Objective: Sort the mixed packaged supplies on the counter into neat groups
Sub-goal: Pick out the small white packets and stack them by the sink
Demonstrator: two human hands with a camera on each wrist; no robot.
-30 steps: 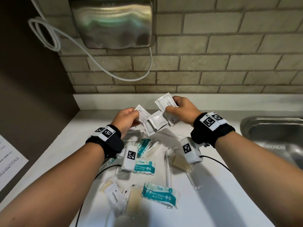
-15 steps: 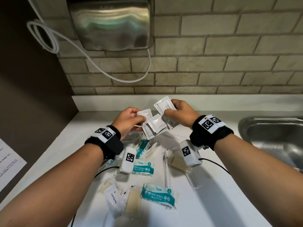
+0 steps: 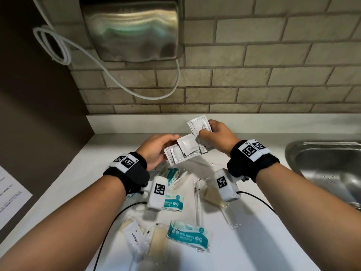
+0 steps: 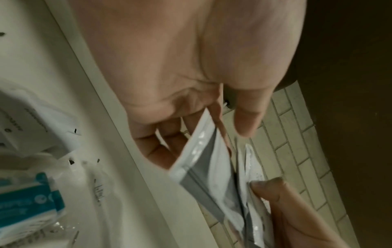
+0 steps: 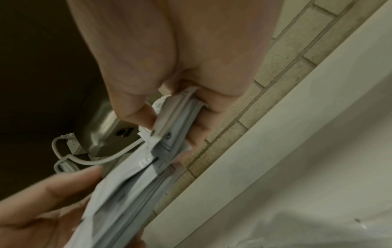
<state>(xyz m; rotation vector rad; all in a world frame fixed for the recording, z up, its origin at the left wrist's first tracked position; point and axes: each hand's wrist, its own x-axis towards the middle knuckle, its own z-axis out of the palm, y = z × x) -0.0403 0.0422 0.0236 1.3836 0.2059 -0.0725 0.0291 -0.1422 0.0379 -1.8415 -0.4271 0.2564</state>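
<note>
Fingers of the right hand [image 3: 218, 136] pinched a fan of white sachets [image 3: 199, 130] held above the far counter [image 3: 109, 145], while the left hand [image 3: 156, 148] gripped the fan's lower sachets. Squaring the edges before setting them down would keep the group neat. Mini wipes packs [image 3: 188, 234] and toothpaste [image 3: 134, 236] lay loose nearer; the sachet count was unclear, their print partly covered.
</note>
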